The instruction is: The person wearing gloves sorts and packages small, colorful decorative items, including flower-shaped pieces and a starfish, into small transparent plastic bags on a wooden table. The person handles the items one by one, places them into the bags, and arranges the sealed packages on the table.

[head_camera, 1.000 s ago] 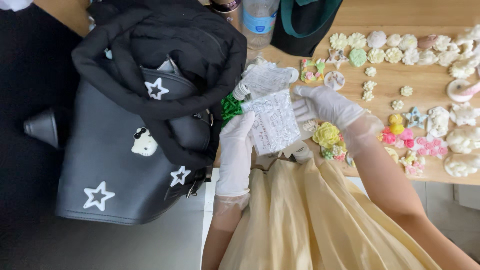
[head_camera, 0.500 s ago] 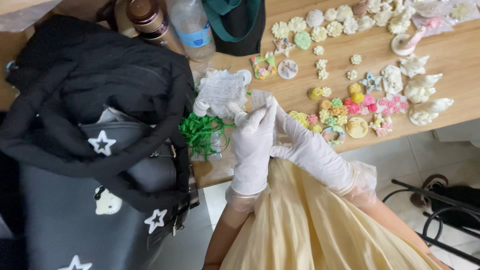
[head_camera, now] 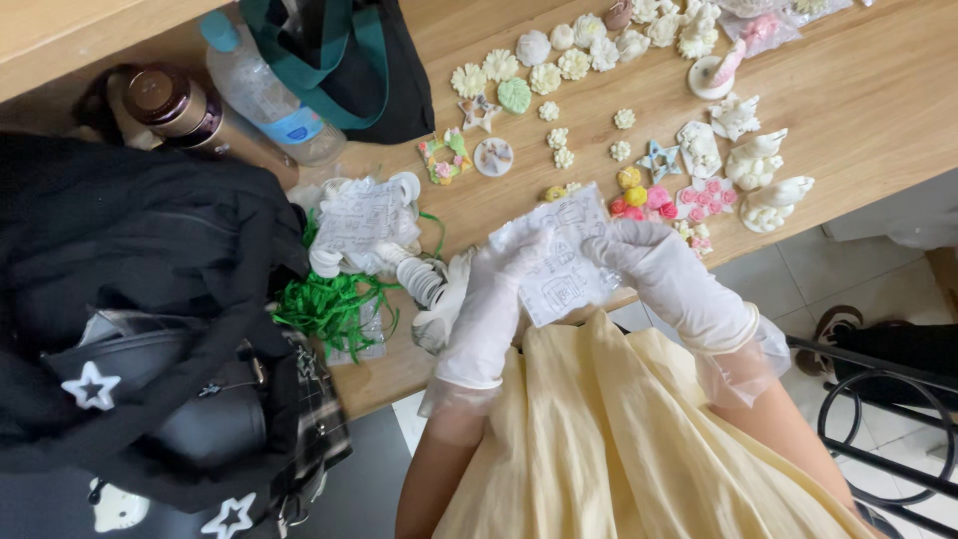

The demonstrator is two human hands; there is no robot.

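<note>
Head view shows left hand [head_camera: 491, 304] and right hand [head_camera: 667, 274], both gloved, pinching one clear packet [head_camera: 559, 258] by opposite edges over the table [head_camera: 878, 110] edge, probably to keep it flat.

Packet lifted clear between 2 gloved hands

Left hand [head_camera: 491, 311] and right hand [head_camera: 671, 277] now spread apart on the clear patterned packet [head_camera: 559, 262], no longer overlapped; packet raised flat over the table edge [head_camera: 399, 374]; view swung rightward, dark bag [head_camera: 150, 329] pushed left.
</note>
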